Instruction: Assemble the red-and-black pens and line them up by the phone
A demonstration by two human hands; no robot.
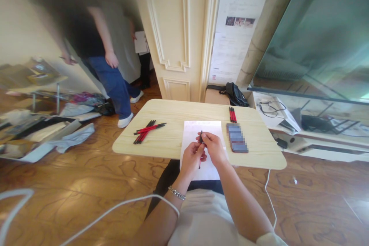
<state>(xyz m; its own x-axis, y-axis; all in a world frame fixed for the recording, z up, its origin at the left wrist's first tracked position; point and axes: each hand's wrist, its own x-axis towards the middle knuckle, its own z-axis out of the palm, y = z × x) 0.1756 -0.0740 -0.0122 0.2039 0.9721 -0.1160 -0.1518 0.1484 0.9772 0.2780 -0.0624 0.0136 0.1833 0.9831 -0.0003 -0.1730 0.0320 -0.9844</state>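
Over a white sheet of paper, both my hands are closed on a slim pen held roughly upright. My left hand wraps round its lower part, and a thin end pokes out below the fingers. With thumb and fingertips, my right hand pinches the black upper part. Most of the pen's body is hidden by my fingers. To the left lies a crossed pile of red and black pens. Several more red and black pens lie side by side at the back right.
A phone with a blurred-out screen lies right of the paper on the small wooden table. A white cable crosses my left forearm. Beyond the table's left side stands a person. Boxes and bags litter the left floor.
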